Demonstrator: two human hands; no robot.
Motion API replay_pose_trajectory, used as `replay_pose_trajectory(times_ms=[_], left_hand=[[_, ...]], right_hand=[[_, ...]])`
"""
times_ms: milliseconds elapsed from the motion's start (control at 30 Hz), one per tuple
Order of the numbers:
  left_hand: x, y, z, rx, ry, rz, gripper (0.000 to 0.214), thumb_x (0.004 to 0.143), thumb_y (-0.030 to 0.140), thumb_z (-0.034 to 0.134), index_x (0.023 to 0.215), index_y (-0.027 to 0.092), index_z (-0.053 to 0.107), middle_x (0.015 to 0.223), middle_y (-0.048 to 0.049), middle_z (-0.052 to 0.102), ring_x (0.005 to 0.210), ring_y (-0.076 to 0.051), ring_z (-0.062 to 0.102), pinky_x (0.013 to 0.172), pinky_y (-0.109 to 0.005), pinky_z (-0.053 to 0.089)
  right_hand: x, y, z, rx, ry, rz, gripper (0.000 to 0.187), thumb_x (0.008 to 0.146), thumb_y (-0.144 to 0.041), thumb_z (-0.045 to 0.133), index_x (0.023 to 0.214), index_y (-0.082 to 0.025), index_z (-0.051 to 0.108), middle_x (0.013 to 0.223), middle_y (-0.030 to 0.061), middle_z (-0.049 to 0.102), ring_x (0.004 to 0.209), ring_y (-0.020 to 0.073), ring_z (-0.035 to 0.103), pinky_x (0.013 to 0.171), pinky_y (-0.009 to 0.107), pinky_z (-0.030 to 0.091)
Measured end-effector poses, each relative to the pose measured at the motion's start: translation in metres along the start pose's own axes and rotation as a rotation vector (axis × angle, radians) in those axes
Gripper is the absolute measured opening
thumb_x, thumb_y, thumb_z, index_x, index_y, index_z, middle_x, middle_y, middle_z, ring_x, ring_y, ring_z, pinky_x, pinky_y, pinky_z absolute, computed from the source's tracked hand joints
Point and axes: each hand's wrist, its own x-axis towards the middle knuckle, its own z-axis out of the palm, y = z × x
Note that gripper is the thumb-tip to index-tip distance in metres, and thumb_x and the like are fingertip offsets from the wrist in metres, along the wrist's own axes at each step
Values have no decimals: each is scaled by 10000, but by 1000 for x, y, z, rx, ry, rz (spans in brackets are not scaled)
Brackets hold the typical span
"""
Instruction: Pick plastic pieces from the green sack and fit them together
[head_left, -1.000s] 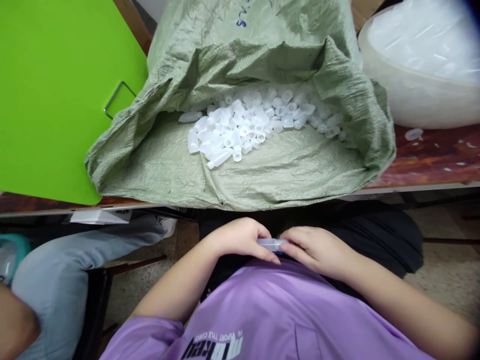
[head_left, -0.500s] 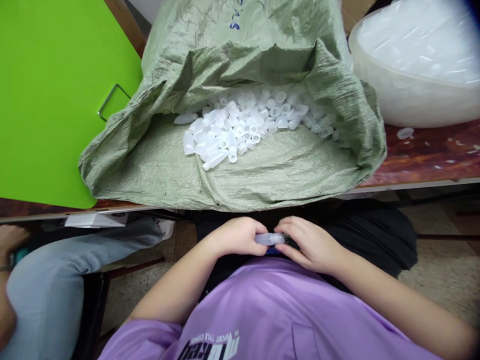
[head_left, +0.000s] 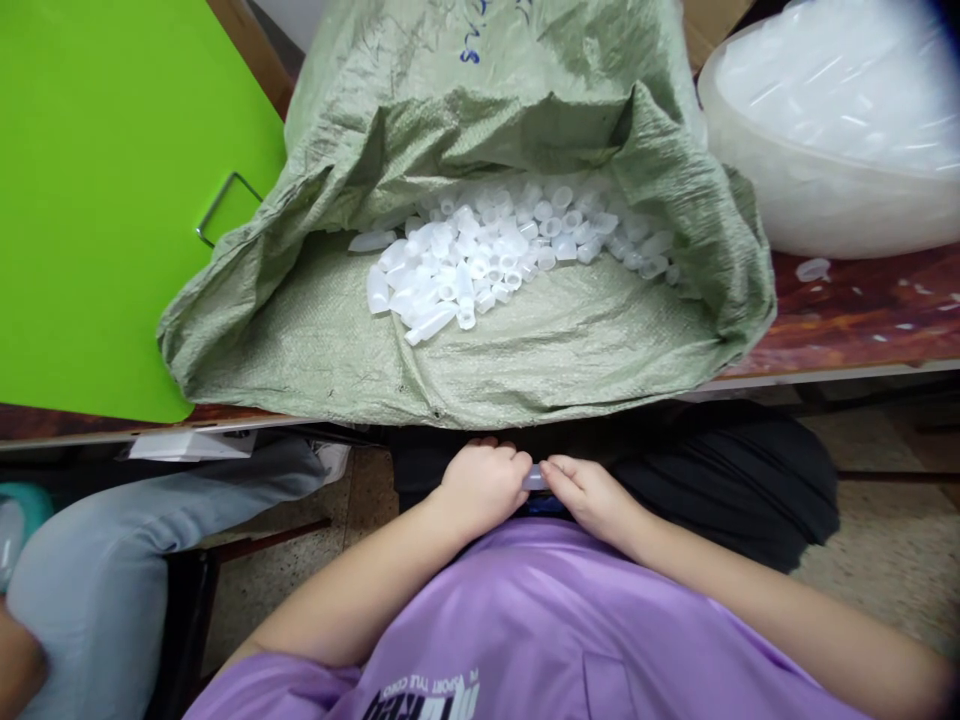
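Observation:
Over my lap, my left hand (head_left: 487, 484) is closed around one end of a small translucent plastic piece (head_left: 535, 479). My right hand (head_left: 589, 496) pinches its other end between thumb and fingers. Only the short middle of the piece shows between the two hands. In front of me lies a green woven sack (head_left: 525, 370) with its mouth folded open toward me. Inside it is a heap of translucent white plastic pieces (head_left: 469, 265), several of them hollow and tube-like.
A bright green board (head_left: 112, 200) with a metal wire handle (head_left: 225, 205) covers the left side. At the right stands a white tub (head_left: 817, 210) full of translucent pieces. One loose piece (head_left: 813, 269) lies on the red-brown table (head_left: 862, 320). A person's jeans-clad leg (head_left: 97, 570) is at lower left.
My left hand has turned knuckles-up and covers more of the plastic piece. My right hand has shifted left along it, fingers drawn closer together. At left, a teal-rimmed object has come into view.

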Motion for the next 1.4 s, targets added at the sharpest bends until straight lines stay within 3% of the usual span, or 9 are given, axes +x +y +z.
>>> replay_pose_trajectory(times_ms=[300, 500, 667, 800, 867, 933, 1033, 1233, 1400], left_hand=[[3, 4, 15, 58, -90, -44, 186, 849, 210, 451, 829, 136, 620, 771, -94, 630, 737, -246, 607, 632, -348, 453], [13, 5, 8, 92, -48, -295, 314, 787, 305, 601, 1021, 97, 576, 943, -147, 620, 840, -260, 614, 712, -342, 472], [17, -2, 1, 58, 71, -343, 339, 806, 243, 559, 1117, 109, 534, 1044, -159, 611, 970, -265, 589, 838, -366, 451], [8, -12, 5, -48, 149, -270, 371, 772, 103, 453, 1135, 104, 525, 1050, -154, 603, 979, -257, 575, 873, -378, 451], [-3, -18, 12, -98, 178, -235, 384, 744, 85, 452, 1119, 101, 534, 1016, -144, 605, 956, -251, 574, 858, -369, 467], [-15, -23, 22, -100, 220, -195, 387, 760, 77, 435, 1136, 96, 526, 1031, -147, 598, 942, -241, 573, 839, -359, 478], [-32, -26, 36, -25, 333, -116, 429, 820, 81, 392, 1245, 86, 449, 1134, -165, 562, 979, -239, 558, 829, -359, 483], [-43, -24, 39, 0, 386, -146, 441, 864, 151, 423, 1304, 132, 407, 1077, -133, 578, 968, -226, 548, 823, -353, 476], [-43, -25, 21, -264, 252, -37, 486, 871, 309, 483, 1330, 190, 376, 963, -74, 623, 926, -200, 569, 856, -365, 442]], right_hand=[[9, 2, 23, 321, -132, 363, 389, 847, -491, 277, 572, -219, 306, 439, -96, 210, 353, 57, 161, 347, 203, 166], [26, 15, -3, 303, -12, 404, 499, 872, -586, 217, 941, -165, 477, 756, 35, 561, 449, 74, 461, 375, 192, 356], [9, 6, -48, 159, -118, 288, 371, 812, -511, 505, 880, -152, 570, 730, 20, 585, 482, 76, 485, 414, 192, 382], [-15, -37, -84, -71, -292, -43, 304, 845, -460, 485, 869, -182, 607, 723, 4, 597, 591, 105, 542, 544, 223, 455], [-19, -62, -99, -168, -110, -208, 290, 856, -455, 467, 884, -199, 602, 730, 10, 600, 639, 130, 565, 585, 249, 473], [-12, -84, -113, -337, 210, -320, 250, 853, -437, 476, 871, -218, 594, 750, 24, 605, 681, 159, 578, 621, 283, 473], [20, -108, -132, -752, 558, -344, 163, 838, -367, 505, 869, -229, 586, 840, 63, 615, 757, 208, 581, 680, 341, 457], [104, -120, -153, -984, 619, -330, 214, 817, -261, 537, 974, -117, 568, 942, 143, 578, 837, 210, 574, 767, 362, 429], [123, -126, -155, -1015, 598, -378, 89, 778, -198, 576, 837, -131, 575, 827, 112, 592, 803, 192, 581, 778, 349, 425]])
